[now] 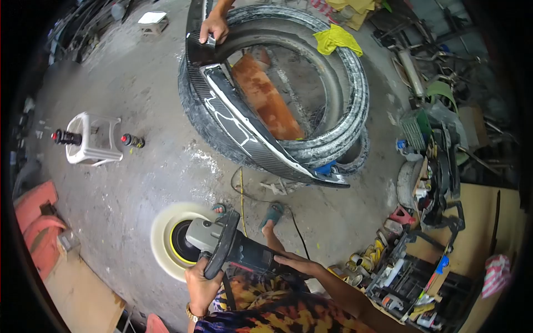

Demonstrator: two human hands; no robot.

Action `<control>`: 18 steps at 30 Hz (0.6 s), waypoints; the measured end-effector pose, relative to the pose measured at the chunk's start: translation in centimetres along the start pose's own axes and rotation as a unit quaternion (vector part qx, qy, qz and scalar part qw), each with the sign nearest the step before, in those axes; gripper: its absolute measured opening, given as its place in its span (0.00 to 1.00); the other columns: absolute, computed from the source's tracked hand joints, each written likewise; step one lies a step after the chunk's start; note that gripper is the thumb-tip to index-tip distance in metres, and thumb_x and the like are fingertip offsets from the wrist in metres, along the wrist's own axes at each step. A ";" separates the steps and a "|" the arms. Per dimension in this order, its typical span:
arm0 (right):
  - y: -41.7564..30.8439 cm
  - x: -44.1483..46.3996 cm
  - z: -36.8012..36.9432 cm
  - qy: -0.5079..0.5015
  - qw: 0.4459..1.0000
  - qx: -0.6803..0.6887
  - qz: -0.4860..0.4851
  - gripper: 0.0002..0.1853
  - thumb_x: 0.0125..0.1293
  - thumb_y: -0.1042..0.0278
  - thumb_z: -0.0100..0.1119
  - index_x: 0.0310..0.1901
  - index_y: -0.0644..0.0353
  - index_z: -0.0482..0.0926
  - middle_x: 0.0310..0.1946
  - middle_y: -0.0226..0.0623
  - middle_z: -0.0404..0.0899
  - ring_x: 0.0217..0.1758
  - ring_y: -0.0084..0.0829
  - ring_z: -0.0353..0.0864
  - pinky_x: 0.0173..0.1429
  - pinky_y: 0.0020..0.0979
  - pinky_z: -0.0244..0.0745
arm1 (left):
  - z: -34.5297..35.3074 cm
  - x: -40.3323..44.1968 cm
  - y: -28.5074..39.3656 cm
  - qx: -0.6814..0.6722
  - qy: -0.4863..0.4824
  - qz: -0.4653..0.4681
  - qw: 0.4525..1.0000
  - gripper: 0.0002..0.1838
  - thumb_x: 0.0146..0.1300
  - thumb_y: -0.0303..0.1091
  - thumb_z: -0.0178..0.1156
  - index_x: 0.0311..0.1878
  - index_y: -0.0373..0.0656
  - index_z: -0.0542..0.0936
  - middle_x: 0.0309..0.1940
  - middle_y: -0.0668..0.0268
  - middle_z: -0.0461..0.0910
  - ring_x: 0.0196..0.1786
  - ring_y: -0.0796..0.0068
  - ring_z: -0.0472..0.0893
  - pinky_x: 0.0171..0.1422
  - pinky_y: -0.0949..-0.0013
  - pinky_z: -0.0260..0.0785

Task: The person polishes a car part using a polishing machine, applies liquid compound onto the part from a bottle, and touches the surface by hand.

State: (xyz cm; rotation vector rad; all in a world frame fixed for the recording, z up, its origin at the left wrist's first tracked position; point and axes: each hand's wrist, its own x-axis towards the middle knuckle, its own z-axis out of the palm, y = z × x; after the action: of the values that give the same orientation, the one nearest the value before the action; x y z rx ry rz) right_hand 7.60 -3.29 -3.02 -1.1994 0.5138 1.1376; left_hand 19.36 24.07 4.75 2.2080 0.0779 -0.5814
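Note:
A corded polisher is in both my hands, above the floor and in front of my body. My left hand, with a watch at its wrist, is closed around the front handle. Around the rear of the grip is my right hand, its fingers partly hidden. The cream round pad faces left, its edge smeared as if spinning. Ahead, a carbon-fibre car body part with squiggles of white paste leans across stacked tyres. Another person's hand grips its upper end.
A yellow cloth hangs on the tyres. A white plastic stool stands at left, with dark bottles nearby. A cord trails by my feet. Tools and containers crowd the right. Red panels lie far left.

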 end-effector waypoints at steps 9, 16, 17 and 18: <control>5.4 0.5 -5.1 -0.062 0.998 0.013 -0.011 0.38 0.73 0.35 0.36 0.66 0.64 0.66 0.60 0.37 0.71 0.64 0.28 0.65 0.69 0.29 0.55 | 6.0 -3.6 4.1 0.078 -0.001 -0.026 0.997 0.09 0.43 0.28 0.66 0.23 0.39 0.74 0.16 0.54 0.75 0.23 0.50 0.77 0.28 0.58 0.68; 11.3 2.1 -7.9 -0.081 0.993 0.024 0.078 0.41 0.69 0.30 0.38 0.70 0.58 0.62 0.65 0.38 0.66 0.67 0.29 0.64 0.71 0.29 0.55 | 8.9 -5.4 4.6 0.074 -0.006 -0.035 0.997 0.09 0.43 0.30 0.67 0.24 0.40 0.75 0.16 0.55 0.76 0.24 0.51 0.79 0.29 0.58 0.69; 10.7 1.8 -8.0 -0.105 0.990 0.044 0.086 0.42 0.68 0.29 0.39 0.70 0.58 0.63 0.65 0.38 0.67 0.67 0.30 0.64 0.71 0.29 0.55 | 9.0 -5.6 4.7 0.077 -0.006 -0.034 0.996 0.09 0.43 0.30 0.67 0.24 0.40 0.75 0.16 0.55 0.76 0.24 0.51 0.79 0.29 0.58 0.69; 10.2 1.5 -8.1 -0.130 0.985 0.066 0.094 0.42 0.68 0.28 0.39 0.70 0.57 0.63 0.64 0.38 0.67 0.67 0.30 0.64 0.70 0.30 0.55 | 9.1 -5.7 4.8 0.079 -0.007 -0.042 0.996 0.09 0.44 0.30 0.67 0.25 0.40 0.76 0.17 0.55 0.76 0.24 0.51 0.79 0.29 0.58 0.69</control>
State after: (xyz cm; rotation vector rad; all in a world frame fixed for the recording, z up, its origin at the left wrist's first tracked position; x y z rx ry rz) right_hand 1.10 -10.58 -11.69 -0.8851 0.5006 1.3781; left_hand 12.01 15.00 5.66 2.3623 0.1218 -0.6702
